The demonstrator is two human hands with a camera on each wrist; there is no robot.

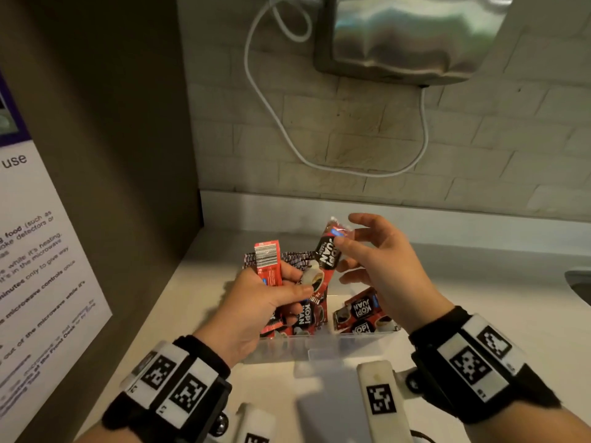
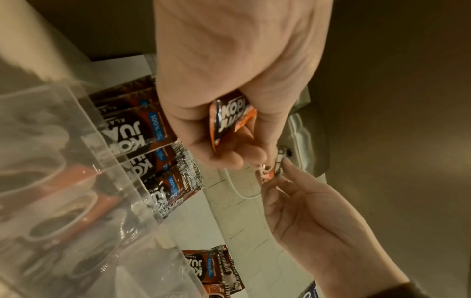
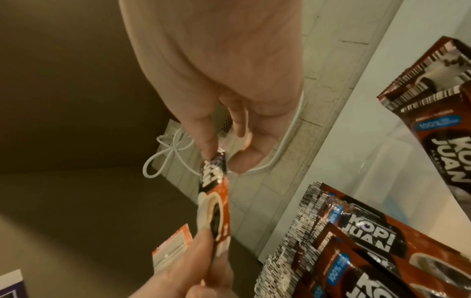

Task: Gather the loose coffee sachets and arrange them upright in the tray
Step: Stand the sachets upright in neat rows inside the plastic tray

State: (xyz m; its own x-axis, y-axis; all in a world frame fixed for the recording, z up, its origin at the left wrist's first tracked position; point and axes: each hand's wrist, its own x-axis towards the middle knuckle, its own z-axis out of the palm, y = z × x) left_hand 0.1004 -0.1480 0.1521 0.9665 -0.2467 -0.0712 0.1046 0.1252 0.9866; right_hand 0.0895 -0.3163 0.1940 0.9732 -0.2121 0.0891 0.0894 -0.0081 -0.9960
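Observation:
My left hand point(image 1: 294, 284) grips two red Kopi Juan sachets above the clear tray point(image 1: 319, 345): one shows its barcode back point(image 1: 268, 262), the other its front point(image 1: 321, 266). My right hand point(image 1: 343, 238) pinches the top end of the front-facing sachet point(image 3: 214, 201) between thumb and forefinger, its other fingers spread. Several sachets point(image 1: 303, 318) stand upright in the tray's left compartment; a few more point(image 1: 363, 311) lean in the right one. In the left wrist view the gripped sachet point(image 2: 229, 119) is bent inside my fist.
A brown side panel point(image 1: 121, 155) with a printed notice point(image 1: 38, 266) walls off the left. A white cable point(image 1: 319, 161) hangs on the tiled back wall under a steel appliance point(image 1: 409, 36). A sink edge point(image 1: 579, 282) lies at the right. White tagged blocks point(image 1: 380, 398) lie on the counter before the tray.

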